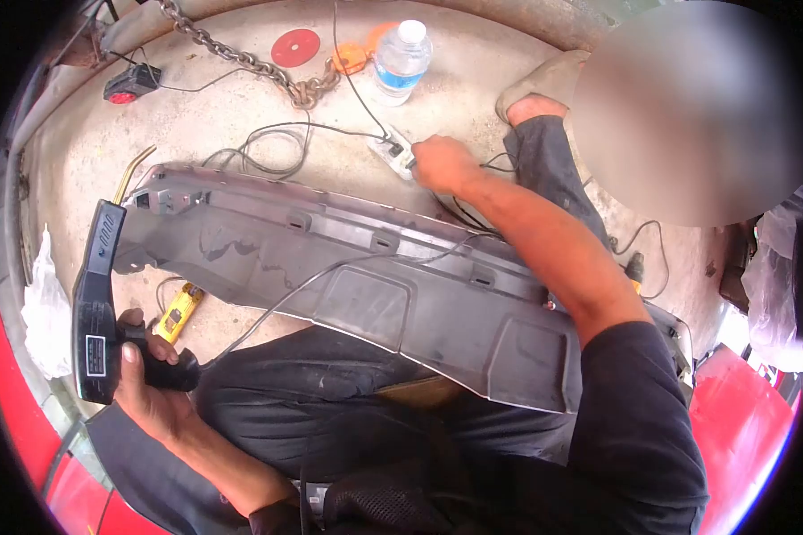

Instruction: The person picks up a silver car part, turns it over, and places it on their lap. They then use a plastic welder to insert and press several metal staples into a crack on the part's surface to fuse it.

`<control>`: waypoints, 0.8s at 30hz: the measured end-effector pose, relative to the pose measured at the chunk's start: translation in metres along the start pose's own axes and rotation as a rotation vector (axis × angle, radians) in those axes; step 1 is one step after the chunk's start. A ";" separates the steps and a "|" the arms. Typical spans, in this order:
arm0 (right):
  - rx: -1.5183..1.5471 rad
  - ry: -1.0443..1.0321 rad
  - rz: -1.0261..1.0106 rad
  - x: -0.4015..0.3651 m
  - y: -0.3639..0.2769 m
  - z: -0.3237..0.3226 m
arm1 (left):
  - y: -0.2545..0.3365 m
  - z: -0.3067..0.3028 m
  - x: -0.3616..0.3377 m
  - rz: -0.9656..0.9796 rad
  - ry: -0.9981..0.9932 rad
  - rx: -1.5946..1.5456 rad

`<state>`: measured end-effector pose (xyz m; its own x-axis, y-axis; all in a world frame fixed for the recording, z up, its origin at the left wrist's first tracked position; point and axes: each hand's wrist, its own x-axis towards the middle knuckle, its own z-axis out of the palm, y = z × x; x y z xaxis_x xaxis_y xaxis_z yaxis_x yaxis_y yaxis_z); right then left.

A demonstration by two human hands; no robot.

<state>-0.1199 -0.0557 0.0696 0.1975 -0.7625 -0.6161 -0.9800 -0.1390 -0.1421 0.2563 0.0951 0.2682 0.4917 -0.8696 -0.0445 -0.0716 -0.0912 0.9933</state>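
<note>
My left hand (156, 392) is wrapped around the grip of a black plastic welding gun (95, 294), held upright with its thin bent brass tip pointing up. A cord runs from its handle across a grey plastic car bumper panel (330, 259). That panel lies with its hollow inner side up, across the floor before me and against my legs. Over the panel's far edge reaches my right arm. My right hand (444, 164) is closed at the near end of a white power strip (391, 152) on the floor, and its fingertips are partly hidden.
A water bottle (401, 64) stands beyond the power strip, near a rusty chain (241, 58) and a red disc (295, 48). Loose black cables (268, 152) cross the floor. A yellow tool (179, 312) lies by the panel. Another person's leg (549, 160) is at the right.
</note>
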 end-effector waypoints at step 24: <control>-0.049 0.001 0.062 0.013 -0.009 0.005 | -0.006 -0.006 0.005 -0.010 -0.028 -0.029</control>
<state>-0.1080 -0.0617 0.0591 0.1366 -0.7710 -0.6221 -0.9903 -0.1223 -0.0660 0.2647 0.0939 0.2626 0.4674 -0.8822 -0.0569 -0.0413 -0.0861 0.9954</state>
